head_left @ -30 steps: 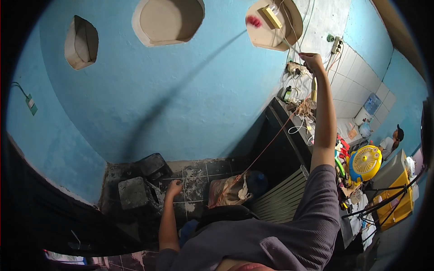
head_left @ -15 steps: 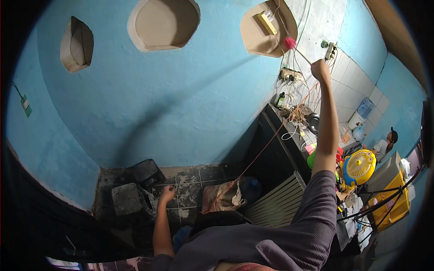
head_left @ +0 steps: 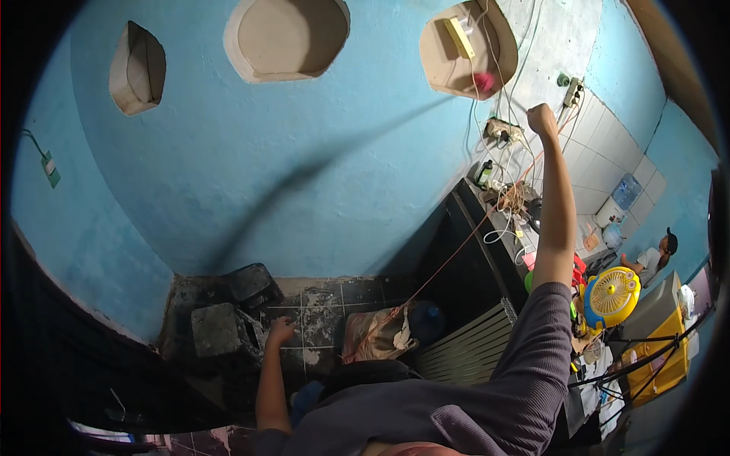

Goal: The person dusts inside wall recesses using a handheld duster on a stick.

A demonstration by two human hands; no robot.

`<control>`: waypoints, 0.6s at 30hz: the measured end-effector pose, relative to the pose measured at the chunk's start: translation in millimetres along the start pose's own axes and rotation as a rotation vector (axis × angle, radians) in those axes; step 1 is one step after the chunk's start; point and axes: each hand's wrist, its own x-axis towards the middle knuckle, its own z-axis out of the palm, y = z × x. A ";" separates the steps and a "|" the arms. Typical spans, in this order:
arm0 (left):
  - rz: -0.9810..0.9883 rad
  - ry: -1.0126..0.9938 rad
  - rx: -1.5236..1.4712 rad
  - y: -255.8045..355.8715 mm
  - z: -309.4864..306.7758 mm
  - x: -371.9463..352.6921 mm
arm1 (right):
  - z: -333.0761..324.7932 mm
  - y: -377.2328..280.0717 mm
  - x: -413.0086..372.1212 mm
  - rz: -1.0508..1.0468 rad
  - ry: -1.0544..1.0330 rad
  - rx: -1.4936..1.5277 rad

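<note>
High at the right, my right hand point(head_left: 542, 120) is closed round the handle of a duster with a pink-red head. The duster's head point(head_left: 484, 82) is blurred and lies at the lower part of the right wall niche point(head_left: 441, 64), below a yellow power strip point(head_left: 459, 38) with cords. Loose cables run down the wall close by. My left hand point(head_left: 281, 331) hangs low over the dark tiled floor, its fingers curled; whatever it may hold is too small to tell.
Two dark blocks point(head_left: 217, 330) stand on the floor at the left. A sack point(head_left: 372, 334) lies beside a black cabinet. Along the right are a cluttered counter, a yellow fan point(head_left: 610, 295), a water dispenser point(head_left: 625, 191) and a person in a cap point(head_left: 652, 258).
The duster's head has moved lower against the niche relative to the power strip, and my right hand has shifted slightly. The whole view has turned a little to the left.
</note>
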 end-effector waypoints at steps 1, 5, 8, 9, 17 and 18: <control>-0.005 -0.007 0.005 4.5 1.6 -2.8 | 1.6 0.8 -9.3 0.016 0.073 0.003; -0.034 -0.011 -0.033 8.7 7.7 8.1 | 35.7 37.3 0.2 -0.084 -0.024 -0.033; 0.019 -0.040 0.032 3.7 15.7 17.5 | 2.0 22.1 -12.5 0.054 -0.324 0.187; 0.071 -0.030 0.101 6.3 16.1 17.0 | -4.8 20.8 -13.9 0.062 -0.256 0.195; 0.018 -0.027 0.049 20.2 16.1 8.2 | -59.3 -11.0 -81.1 -0.091 -0.055 0.048; 0.004 -0.040 0.034 23.1 13.4 6.3 | -71.9 -22.1 -95.2 -0.098 -0.065 0.014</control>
